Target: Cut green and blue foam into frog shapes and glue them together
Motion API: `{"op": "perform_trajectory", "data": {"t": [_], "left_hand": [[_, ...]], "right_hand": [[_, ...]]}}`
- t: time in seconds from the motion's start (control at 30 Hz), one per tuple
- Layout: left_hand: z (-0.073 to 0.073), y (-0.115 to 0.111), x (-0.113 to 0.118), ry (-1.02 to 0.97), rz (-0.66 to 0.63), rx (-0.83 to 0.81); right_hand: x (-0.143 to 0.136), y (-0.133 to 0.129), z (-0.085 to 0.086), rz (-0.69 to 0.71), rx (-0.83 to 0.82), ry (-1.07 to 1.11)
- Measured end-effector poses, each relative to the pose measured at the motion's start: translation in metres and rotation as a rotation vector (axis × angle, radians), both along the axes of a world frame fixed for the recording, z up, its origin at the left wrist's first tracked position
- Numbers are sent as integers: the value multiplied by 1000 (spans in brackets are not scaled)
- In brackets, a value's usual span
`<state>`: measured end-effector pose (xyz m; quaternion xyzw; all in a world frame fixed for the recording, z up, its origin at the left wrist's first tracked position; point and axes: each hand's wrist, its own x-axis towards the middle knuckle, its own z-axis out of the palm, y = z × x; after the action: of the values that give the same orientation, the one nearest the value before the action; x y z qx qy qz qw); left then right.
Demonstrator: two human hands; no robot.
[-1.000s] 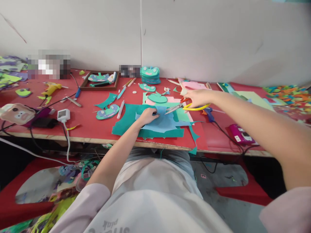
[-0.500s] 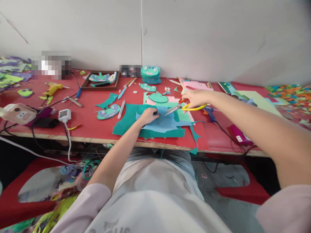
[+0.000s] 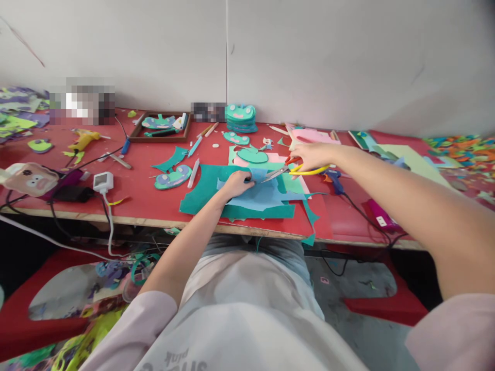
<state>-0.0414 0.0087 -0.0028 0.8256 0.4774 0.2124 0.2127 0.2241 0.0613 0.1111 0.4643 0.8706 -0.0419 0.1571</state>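
My right hand (image 3: 307, 157) is closed on scissors (image 3: 309, 171) with yellow and orange handles. The metal blades point left, over light blue felt (image 3: 259, 195). My left hand (image 3: 238, 184) pinches the light blue felt near its upper left part, just left of the blade tips. Under it lies a larger dark teal sheet (image 3: 201, 193). Behind the hands, a green rounded cutout (image 3: 252, 155) rests on light green and pink sheets. A dark teal scrap (image 3: 309, 211) hangs at the table's front edge.
A tray (image 3: 185, 135) holding pens stands at the back left, beside stacked green face cutouts (image 3: 242, 121). A yellow glue gun (image 3: 85, 140) lies left, a blue glue gun (image 3: 334, 183) right of my right hand. Cables and a white cube-shaped device (image 3: 103, 182) are at the left.
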Motion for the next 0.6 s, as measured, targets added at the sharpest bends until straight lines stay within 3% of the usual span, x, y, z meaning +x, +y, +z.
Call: {"op": "perform_trajectory", "data": {"t": [0.17, 0.6], "left_hand": [[0, 0, 0, 6, 6, -5], [-4, 2, -1, 0, 3, 4]], "right_hand": [[2, 6, -2, 59, -52, -62], [7, 11, -6, 17, -93, 8]]}}
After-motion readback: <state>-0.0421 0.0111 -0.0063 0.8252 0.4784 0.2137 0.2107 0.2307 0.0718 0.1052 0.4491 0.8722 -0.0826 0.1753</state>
